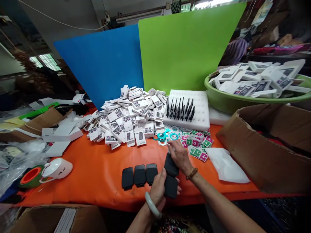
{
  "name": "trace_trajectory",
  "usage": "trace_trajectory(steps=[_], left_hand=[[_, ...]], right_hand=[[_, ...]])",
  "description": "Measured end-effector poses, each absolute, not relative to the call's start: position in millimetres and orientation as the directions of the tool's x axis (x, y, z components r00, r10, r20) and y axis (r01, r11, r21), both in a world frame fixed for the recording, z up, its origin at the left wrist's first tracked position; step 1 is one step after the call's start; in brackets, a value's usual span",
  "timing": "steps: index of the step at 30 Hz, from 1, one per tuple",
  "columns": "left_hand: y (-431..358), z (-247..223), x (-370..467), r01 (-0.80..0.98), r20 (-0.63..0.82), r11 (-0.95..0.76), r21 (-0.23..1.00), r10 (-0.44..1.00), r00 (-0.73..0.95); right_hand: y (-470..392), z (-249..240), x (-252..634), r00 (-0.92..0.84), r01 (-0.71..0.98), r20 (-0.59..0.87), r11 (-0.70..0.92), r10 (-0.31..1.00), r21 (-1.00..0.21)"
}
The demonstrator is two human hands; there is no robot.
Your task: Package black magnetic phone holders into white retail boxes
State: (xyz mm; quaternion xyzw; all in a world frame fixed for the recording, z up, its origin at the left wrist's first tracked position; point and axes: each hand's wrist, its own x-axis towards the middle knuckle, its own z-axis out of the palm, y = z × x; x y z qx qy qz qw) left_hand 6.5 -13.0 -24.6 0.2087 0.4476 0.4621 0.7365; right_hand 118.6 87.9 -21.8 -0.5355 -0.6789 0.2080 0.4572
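My left hand (159, 187), with a pale bangle at its wrist, is wrapped round a black flat piece (171, 186) near the table's front edge. Just above it, a second black piece (171, 164) overlaps the first. The fingers of my right hand (180, 156) are closed at the top of that upper piece, with a beaded bracelet on the wrist. Three similar black pieces (140, 175) lie in a row to the left. Teal rings (173, 136) and green and pink packets (198, 152) are beyond my right hand.
Small white boxes (127, 118) are heaped behind the row. A white foam block (201, 106) holds upright black pieces. At right are a green basin (225, 102), a cardboard box (255, 155) and a white sheet (224, 165); at left, a white cup (59, 168).
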Motion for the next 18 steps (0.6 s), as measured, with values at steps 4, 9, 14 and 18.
trace_trajectory(steps=[4, 9, 14, 18], left_hand=[[-9, -23, -3, -0.605, -0.567, 0.546, 0.580, 0.803, 0.181], [-3, -34, -11, -0.635, -0.521, 0.734, 0.241, 0.650, 0.553], [-3, -32, -13, -0.657, -0.481, 0.702, 0.273, 0.691, 0.539], [0, -23, -14, -0.708, -0.448, 0.644, 0.289, 0.745, 0.495]], right_hand=[[94, -15, 151, -0.017, 0.233, 0.080, 0.081, 0.997, -0.969], [58, -13, 144, -0.377, -0.157, -0.192, -0.267, 0.906, -0.951], [57, -17, 135, -0.414, -0.123, -0.262, -0.339, 0.872, -0.933], [64, -20, 136, -0.289, 0.161, -0.155, -0.111, 0.945, -0.981]])
